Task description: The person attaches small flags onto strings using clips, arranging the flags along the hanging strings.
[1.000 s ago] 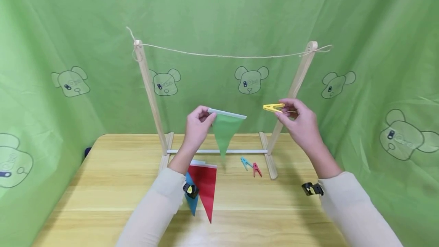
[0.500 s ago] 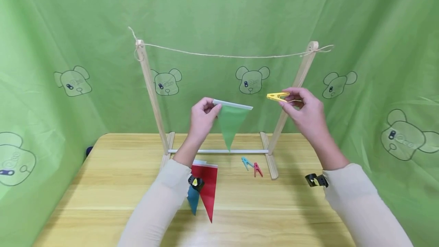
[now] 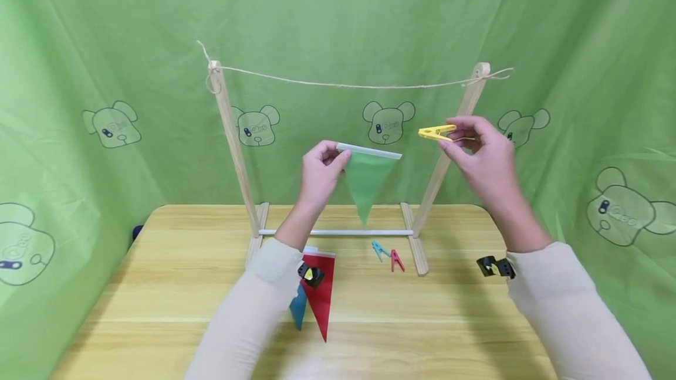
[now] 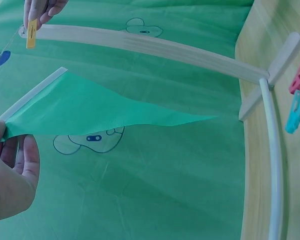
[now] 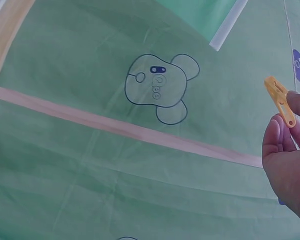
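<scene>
My left hand (image 3: 323, 170) pinches the upper left corner of a green triangular pennant (image 3: 368, 177), which hangs point down from its white top band. Between thumb and fingers, my right hand (image 3: 483, 154) pinches a yellow clothespin (image 3: 436, 132), its nose pointing left. Both hands are in the air, below a string (image 3: 338, 85) that sags between two wooden posts. In the left wrist view the pennant (image 4: 94, 110) stretches out from the fingertips, and the clothespin (image 4: 31, 34) shows at top left. The right wrist view shows the clothespin (image 5: 280, 101) at the thumb, apart from the pennant's band (image 5: 229, 25).
A blue clothespin (image 3: 379, 250) and a red clothespin (image 3: 396, 260) lie on the wooden table (image 3: 422, 321). A red pennant (image 3: 321, 286) overlaps a blue pennant (image 3: 298, 308), partly under my left forearm. A white rod (image 3: 364, 232) joins the feet of the wooden posts (image 3: 232, 145).
Both hands have risen and shifted right, the left with the green pennant, the right with the yellow clothespin. The things on the table have stayed put.
</scene>
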`<action>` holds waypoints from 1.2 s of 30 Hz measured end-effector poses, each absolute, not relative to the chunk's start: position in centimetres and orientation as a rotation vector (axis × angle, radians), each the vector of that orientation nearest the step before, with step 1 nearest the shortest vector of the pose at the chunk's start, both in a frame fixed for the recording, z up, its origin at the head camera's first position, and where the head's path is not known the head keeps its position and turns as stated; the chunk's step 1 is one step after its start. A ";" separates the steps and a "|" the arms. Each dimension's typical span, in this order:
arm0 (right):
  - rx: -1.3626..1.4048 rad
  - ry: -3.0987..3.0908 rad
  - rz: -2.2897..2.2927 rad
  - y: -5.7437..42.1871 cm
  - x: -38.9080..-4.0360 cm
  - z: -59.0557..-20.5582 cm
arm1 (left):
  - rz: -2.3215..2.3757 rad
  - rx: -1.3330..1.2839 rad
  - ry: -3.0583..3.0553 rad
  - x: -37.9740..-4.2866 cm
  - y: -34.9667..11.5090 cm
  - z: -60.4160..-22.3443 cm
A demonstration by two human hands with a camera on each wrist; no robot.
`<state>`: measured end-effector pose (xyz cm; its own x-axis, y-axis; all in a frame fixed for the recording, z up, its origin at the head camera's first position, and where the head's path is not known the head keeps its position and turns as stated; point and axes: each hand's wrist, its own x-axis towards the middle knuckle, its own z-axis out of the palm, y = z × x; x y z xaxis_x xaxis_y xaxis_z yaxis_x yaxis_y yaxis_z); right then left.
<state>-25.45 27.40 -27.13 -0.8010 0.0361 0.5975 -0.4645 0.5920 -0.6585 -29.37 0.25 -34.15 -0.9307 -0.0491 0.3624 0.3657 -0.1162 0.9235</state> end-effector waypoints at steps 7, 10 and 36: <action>0.383 -2.179 1.197 27.5 -25.4 -25.7 | -2.155 -0.363 -1.830 -29.4 1.1 -33.3; 0.384 -2.164 1.203 27.6 -25.5 -25.0 | -2.160 -0.352 -1.825 -29.4 1.3 -32.9; 0.368 -2.013 1.311 28.9 -25.9 -20.1 | -2.274 -0.384 -1.732 -30.4 4.7 -29.8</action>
<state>-25.87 28.92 -20.05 -0.7171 0.1315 0.6845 -0.5728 0.4484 -0.6862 -30.38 4.69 -29.77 -0.9323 -0.0435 0.3591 0.3577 -0.2577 0.8976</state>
